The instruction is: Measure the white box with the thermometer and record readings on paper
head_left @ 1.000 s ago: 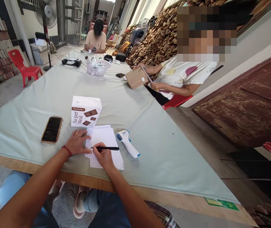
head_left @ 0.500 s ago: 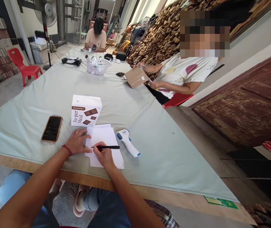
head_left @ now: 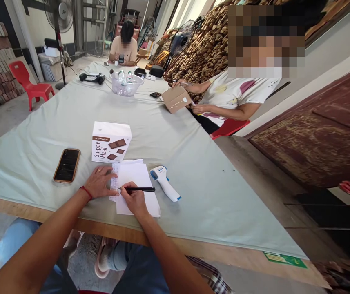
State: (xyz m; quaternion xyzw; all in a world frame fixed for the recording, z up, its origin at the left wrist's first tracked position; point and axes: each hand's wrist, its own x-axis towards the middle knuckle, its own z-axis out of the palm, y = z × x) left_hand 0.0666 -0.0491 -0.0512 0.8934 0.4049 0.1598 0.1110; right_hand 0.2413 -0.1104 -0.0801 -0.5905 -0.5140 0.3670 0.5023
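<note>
My right hand (head_left: 134,201) is closed round a black pen (head_left: 141,189), its tip at the left side of a white sheet of paper (head_left: 138,175). Fingers apart, my left hand (head_left: 101,181) lies with its fingertips on the left edge of the papers, where a sheet with rows of writing (head_left: 114,181) sticks out. A white box with chocolate pictures (head_left: 111,143) stands just behind the papers. To their right lies a white and blue infrared thermometer (head_left: 165,183). A phone in an orange-brown case (head_left: 66,165) rests left of my left hand.
Farther along the cloth-covered table (head_left: 181,151) stands a clear basin (head_left: 127,87) with bottles. At the right edge a seated person holds a cardboard piece (head_left: 176,99). Another person (head_left: 124,47) sits at the far end. A red chair (head_left: 30,83) stands at left.
My hands and the pen stay almost in place. The person at the far end has raised the small dark object in their hands slightly.
</note>
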